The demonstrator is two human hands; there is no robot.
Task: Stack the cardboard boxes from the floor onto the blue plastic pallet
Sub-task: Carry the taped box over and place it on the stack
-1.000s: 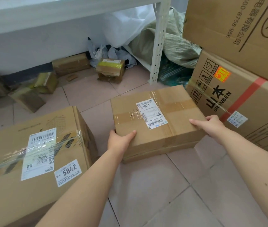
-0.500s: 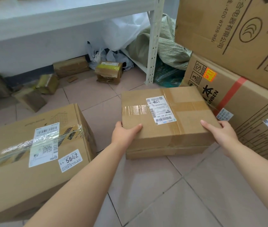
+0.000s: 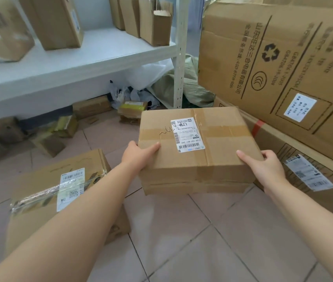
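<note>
Item: taped cardboard box point(image 3: 196, 151), clear of the floor point(image 3: 192, 231), left hand point(image 3: 137, 157) and right hand point(image 3: 265, 169) fingers clamped on its sides. Step: carry (blue pallet unseen); next, locate it and set down flat.

Held box's label point(image 3: 188, 135) reads 290; floor box's label point(image 3: 71, 187) reads WU.

Count of items in view
Two hands point(image 3: 139, 157); one held box point(image 3: 194, 151); two large stacked cartons point(image 3: 283, 58); one shelf point(image 3: 100, 51).
</note>
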